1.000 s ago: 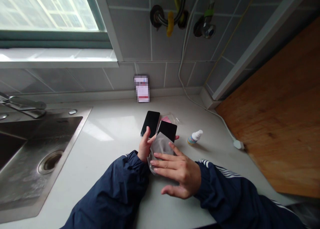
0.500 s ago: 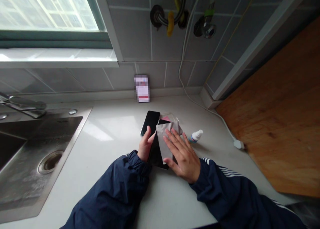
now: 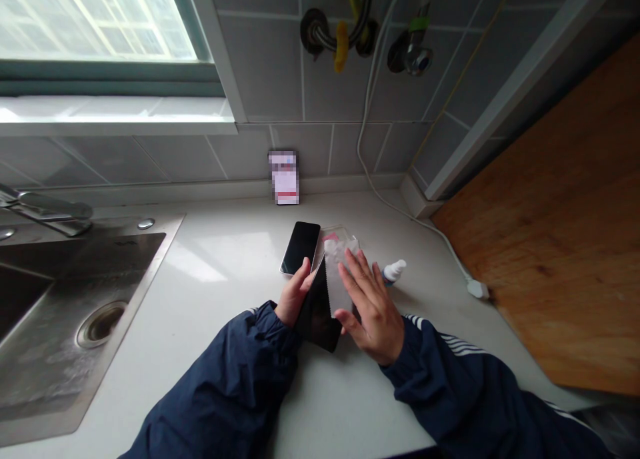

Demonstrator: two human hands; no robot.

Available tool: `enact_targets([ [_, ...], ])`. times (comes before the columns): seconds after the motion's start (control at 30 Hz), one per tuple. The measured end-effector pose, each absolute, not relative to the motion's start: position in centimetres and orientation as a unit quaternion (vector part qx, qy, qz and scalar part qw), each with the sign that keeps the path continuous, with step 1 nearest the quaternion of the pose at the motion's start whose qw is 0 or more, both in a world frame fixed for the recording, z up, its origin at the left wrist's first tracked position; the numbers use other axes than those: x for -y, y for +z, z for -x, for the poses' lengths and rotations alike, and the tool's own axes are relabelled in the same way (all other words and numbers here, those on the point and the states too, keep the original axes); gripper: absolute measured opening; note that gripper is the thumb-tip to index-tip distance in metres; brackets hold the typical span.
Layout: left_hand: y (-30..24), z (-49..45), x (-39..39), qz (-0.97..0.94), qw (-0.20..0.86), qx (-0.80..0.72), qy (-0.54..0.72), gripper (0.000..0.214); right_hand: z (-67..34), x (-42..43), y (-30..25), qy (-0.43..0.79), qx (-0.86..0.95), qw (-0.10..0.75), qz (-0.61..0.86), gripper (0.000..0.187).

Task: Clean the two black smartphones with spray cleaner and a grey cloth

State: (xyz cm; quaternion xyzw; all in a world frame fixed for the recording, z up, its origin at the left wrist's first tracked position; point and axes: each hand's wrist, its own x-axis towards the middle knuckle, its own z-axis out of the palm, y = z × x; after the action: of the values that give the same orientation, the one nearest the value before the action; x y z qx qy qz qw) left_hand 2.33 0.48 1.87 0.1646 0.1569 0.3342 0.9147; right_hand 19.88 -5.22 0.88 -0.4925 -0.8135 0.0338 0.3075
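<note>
My left hand [image 3: 295, 295] grips the lower edge of a black smartphone [image 3: 316, 319], which is tilted up off the white counter [image 3: 350, 405]. My right hand [image 3: 374, 310] presses a grey microfibre cloth [image 3: 339, 275] with a zigzag edge against the phone's dark face. A second black smartphone [image 3: 300, 247] lies face up just beyond my left fingers. Behind the cloth, partly hidden, is a transparent plastic packet [image 3: 337, 234] with something pink in it. A small white dropper bottle [image 3: 395, 271] lies to the right of my right fingers.
A steel sink [image 3: 155, 272] with a drain lies to the left, under a chrome tap [image 3: 50, 209]. A small pixelated box [image 3: 284, 177] stands against the tiled wall. A white cable [image 3: 395, 205] runs along the counter's back edge. A wooden surface [image 3: 545, 212] lies to the right.
The black phone has tilted and shifted toward me, with its dark face showing below the cloth. The cloth has moved up that face under my right hand.
</note>
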Motion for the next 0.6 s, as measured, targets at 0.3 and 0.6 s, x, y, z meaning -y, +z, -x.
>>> enact_targets([
  [0.3, 0.4, -1.6, -1.3, -0.128, 0.907, -0.231, 0.327, 0.089, -20.0, 5.5, 0.8, 0.037, 0.872, 0.237, 0.427, 0.072],
  [0.6, 1.1, -1.5, -1.5, -0.122, 0.878, -0.261, 0.382, 0.095, -19.8, 5.9, 1.0, 0.063, 0.908, 0.266, 0.318, 0.067],
])
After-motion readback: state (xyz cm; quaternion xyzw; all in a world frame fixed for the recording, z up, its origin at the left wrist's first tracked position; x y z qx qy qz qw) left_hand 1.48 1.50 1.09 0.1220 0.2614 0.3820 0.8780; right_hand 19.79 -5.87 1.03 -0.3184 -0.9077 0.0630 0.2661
